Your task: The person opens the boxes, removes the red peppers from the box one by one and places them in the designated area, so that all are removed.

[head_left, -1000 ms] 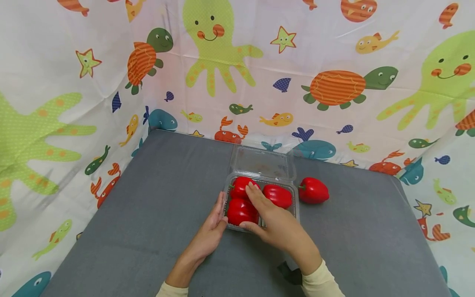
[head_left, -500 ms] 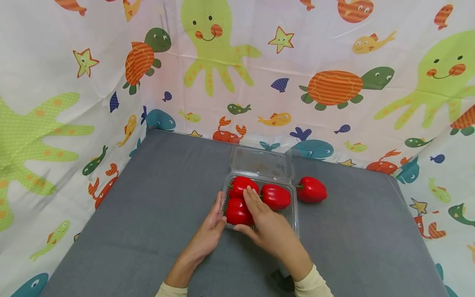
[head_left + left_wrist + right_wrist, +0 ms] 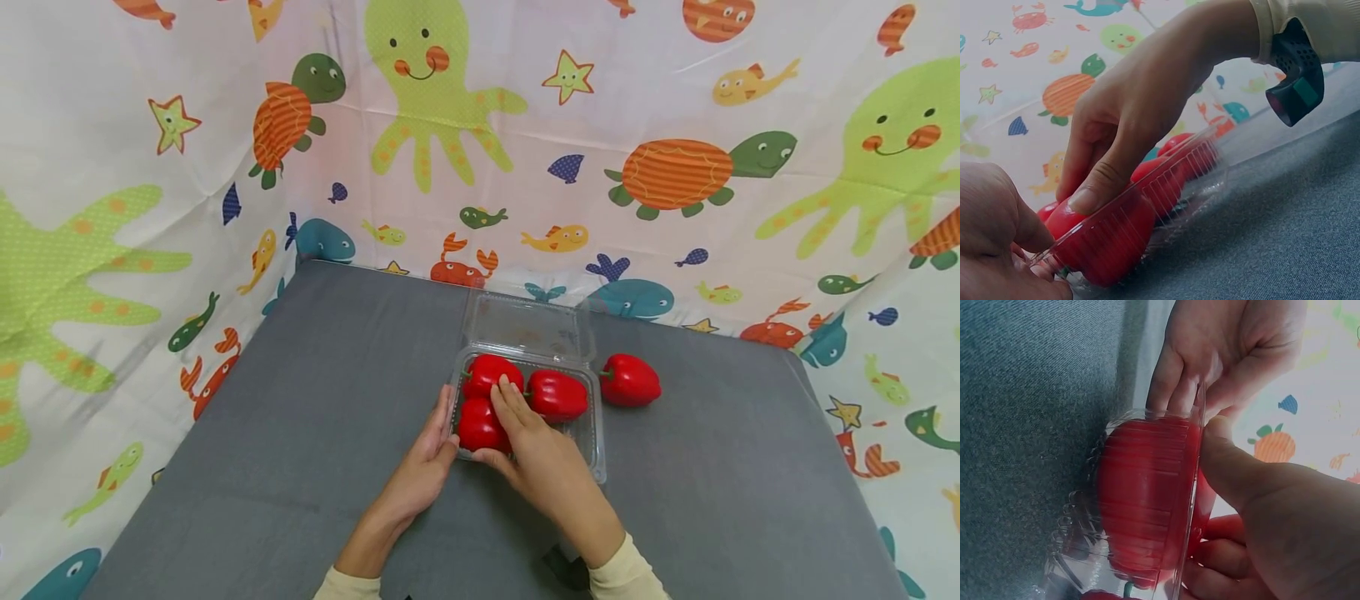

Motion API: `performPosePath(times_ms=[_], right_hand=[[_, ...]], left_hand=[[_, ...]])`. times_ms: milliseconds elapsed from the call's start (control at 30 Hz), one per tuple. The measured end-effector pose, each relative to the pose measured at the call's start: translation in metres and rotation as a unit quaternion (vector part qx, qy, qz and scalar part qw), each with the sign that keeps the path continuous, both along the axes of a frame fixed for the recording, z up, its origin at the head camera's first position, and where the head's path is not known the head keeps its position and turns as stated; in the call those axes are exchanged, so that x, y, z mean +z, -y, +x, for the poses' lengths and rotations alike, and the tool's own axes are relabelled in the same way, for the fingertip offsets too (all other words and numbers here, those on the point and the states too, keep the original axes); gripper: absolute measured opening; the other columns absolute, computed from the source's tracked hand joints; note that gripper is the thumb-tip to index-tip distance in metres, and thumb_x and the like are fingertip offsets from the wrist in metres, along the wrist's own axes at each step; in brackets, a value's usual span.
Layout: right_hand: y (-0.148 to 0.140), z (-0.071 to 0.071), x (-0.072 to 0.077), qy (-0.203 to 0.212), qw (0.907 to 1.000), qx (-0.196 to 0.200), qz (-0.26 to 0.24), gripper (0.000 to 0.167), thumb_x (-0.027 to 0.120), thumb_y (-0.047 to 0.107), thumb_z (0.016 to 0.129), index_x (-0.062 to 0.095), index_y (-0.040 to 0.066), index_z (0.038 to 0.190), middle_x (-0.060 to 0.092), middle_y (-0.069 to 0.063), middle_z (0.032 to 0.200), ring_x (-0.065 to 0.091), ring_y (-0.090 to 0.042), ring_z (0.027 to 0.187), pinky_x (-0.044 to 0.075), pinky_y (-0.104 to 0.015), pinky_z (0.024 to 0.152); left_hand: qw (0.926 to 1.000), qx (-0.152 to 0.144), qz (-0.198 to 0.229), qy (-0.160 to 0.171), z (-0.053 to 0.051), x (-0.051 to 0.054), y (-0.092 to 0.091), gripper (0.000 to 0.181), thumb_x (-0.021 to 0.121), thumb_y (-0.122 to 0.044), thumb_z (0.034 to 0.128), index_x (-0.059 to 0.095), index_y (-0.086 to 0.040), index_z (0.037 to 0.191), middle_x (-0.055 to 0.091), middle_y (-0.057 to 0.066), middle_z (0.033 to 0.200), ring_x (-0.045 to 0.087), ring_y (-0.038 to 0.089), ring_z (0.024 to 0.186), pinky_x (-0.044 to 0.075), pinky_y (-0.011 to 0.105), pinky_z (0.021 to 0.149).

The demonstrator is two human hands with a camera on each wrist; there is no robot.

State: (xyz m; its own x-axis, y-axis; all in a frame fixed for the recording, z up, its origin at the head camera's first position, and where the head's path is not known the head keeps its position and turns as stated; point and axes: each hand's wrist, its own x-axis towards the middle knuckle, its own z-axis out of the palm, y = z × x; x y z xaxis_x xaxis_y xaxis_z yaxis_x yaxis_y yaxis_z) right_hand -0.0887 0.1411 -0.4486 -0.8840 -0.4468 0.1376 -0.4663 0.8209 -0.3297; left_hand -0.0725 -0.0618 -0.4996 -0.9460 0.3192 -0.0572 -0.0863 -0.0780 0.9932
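Note:
An open clear plastic clamshell box [image 3: 597, 437] holds three red bell peppers. The front-left bell pepper [image 3: 480, 425] is gripped by my right hand [image 3: 551, 471], thumb at its near side and fingers over its top. Behind it lies the back-left bell pepper [image 3: 486, 372], and the right bell pepper [image 3: 558, 396] sits beside that one. My left hand [image 3: 423, 462] holds the box's left side, its thumb at the rim in the left wrist view. Part of the gripped pepper is covered by my right hand. Another bell pepper [image 3: 632, 381] lies outside, just right of the box.
The transparent lid [image 3: 528, 329] is folded back towards the rear curtain [image 3: 480, 183], which carries sea-animal prints. A grey cloth [image 3: 322, 400] covers the table. A dark wrist device [image 3: 1297, 81] sits on my right wrist.
My right hand has shifted slightly left with the front-left bell pepper, nearer the box's left wall. The left hand stays on the box. In the last half second, hardly anything has moved.

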Motion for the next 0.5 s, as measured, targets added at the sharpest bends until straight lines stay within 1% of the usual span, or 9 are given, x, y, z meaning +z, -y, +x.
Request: performPosePath(times_ms=[233,367,500], right_hand=[[0.0016,0.0007,0.0007,0.014,0.9999,-0.006,0.001,0.09,0.078,0.057,0.088,0.048,0.012,0.16,0.042,-0.008,0.165,0.049,-0.03,0.146,0.06,-0.051,0.094],[0.0021,0.0009,0.0003,0.019,0.9998,-0.008,0.0,0.088,0.079,0.055,0.088,0.049,0.011,0.158,0.044,-0.009,0.163,0.051,-0.032,0.144,0.059,-0.052,0.095],[0.0019,0.0006,-0.0006,0.019,0.9998,-0.012,0.001,0.086,0.08,0.052,0.088,0.05,0.011,0.158,0.046,-0.01,0.162,0.056,-0.032,0.14,0.059,-0.051,0.095]], left_hand=[[1.0,-0.002,0.002,0.0,0.0007,0.0008,-0.0002,0.075,0.038,-0.001,0.1117,-0.007,-0.015,0.17,-0.004,-0.005,0.177,-0.001,0.014,0.162,0.011,0.03,0.127],[1.0,-0.002,-0.001,-0.001,0.0007,0.0004,0.0001,0.075,0.039,-0.002,0.112,-0.007,-0.016,0.17,-0.004,-0.005,0.177,-0.001,0.014,0.163,0.011,0.033,0.128],[1.0,0.0,-0.002,0.001,0.0003,-0.0009,0.0007,0.076,0.041,-0.003,0.1121,-0.007,-0.018,0.17,-0.004,-0.006,0.177,0.0,0.015,0.163,0.012,0.035,0.128]])
